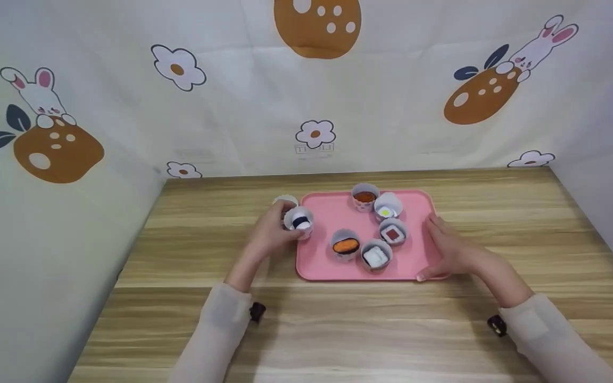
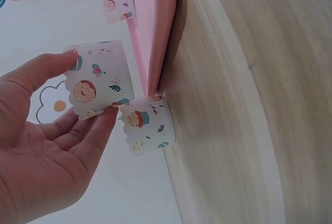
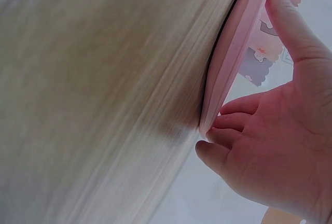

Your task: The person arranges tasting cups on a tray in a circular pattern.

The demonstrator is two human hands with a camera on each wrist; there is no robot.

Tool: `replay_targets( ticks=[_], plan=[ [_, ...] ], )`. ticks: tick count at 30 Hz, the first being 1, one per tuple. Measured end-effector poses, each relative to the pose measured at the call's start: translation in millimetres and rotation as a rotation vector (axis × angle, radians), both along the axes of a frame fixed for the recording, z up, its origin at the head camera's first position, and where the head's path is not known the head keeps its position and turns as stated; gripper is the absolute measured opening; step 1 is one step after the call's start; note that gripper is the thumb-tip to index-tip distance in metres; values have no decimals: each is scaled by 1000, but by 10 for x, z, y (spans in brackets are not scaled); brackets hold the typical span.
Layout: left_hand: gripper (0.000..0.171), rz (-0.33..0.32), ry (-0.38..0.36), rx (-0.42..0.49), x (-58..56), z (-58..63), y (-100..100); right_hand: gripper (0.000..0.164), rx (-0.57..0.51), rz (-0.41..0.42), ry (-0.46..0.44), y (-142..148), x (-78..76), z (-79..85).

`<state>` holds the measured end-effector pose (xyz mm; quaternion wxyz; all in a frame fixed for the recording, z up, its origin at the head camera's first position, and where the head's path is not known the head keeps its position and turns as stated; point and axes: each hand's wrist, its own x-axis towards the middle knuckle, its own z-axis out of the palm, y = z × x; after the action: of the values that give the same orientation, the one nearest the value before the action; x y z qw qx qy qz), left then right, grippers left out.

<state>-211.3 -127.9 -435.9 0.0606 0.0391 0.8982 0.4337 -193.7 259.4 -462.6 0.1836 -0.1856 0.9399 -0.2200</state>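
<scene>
My left hand holds a paper baking cup between thumb and fingers at the left edge of a pink tray. Inside this cup is a white sushi piece with a dark band. In the left wrist view, the held cup shows printed treats and a scalloped rim. Another paper cup stands behind that hand, beside the tray; its contents are hidden. At the tray's right side, my right hand rests spread against the rim. Its thumb touches the front edge and its fingers touch the side.
Several cups with toy sushi stand on the tray: a red-brown topped one, one with yellow and white, a red-centred roll, a white piece and an orange piece. A patterned cloth hangs behind the wooden table.
</scene>
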Motion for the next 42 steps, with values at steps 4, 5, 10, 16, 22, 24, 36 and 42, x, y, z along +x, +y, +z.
replay_targets(
  ticks=[4,5,10,16,22,24,36,42],
  plan=[
    [62,-14,18,15,-35,-6,54,134,-2,0,-6,2,-1,-4],
    [62,-17,22,17,-44,-10,67,134,-1,0,-8,4,-1,-4],
    [61,-35,37,15,-81,-20,130,135,8,-8,-23,9,1,-5],
    [62,-53,52,14,-136,-47,204,135,3,-6,-10,12,9,-3],
    [63,-68,65,-10,-172,-75,281,136,14,-14,-32,11,6,2],
    [63,-74,65,-7,-179,-86,306,136,20,-14,-40,9,4,4],
    [61,-124,49,39,-215,-138,440,137,17,-9,-32,6,1,9],
    [59,-152,70,-11,-225,-155,484,137,14,-15,-33,10,-4,11]
  ],
)
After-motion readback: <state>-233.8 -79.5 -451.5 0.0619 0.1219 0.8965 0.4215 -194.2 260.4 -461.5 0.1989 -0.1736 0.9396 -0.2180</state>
